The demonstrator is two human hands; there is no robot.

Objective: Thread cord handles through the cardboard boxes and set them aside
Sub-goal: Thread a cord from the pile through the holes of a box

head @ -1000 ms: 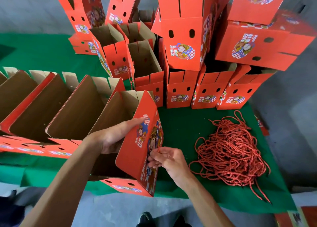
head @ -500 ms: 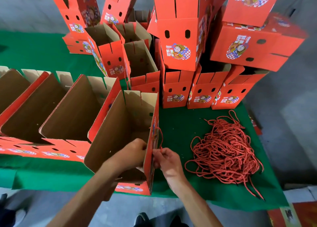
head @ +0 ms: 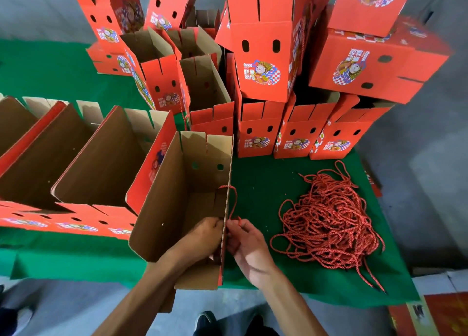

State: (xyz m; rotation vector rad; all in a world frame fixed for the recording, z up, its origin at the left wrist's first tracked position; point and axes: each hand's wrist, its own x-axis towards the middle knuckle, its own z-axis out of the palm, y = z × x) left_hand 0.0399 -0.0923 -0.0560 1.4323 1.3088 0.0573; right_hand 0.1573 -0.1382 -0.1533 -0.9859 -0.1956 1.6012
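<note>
An open red cardboard box [head: 177, 198] stands at the near edge of the green table, its brown inside facing me. My left hand [head: 202, 236] is inside it, fingers curled against the right wall near a hole. My right hand [head: 243, 242] is outside that wall and pinches a red cord [head: 234, 201]. The cord loops up along the wall's outer face to a higher hole. A tangled pile of red cords [head: 329, 224] lies to the right on the cloth.
Several open boxes [head: 101, 163] lie in a row on the left. Stacked red boxes [head: 263, 56] fill the back and right of the green table [head: 258, 178]. The table's near edge runs just below my hands. Shoes [head: 207, 320] show on the grey floor.
The box has swung from tilted to upright, its right wall now edge-on. My left hand went from the box's top edge to inside. The right hand stayed at the wall with the cord.
</note>
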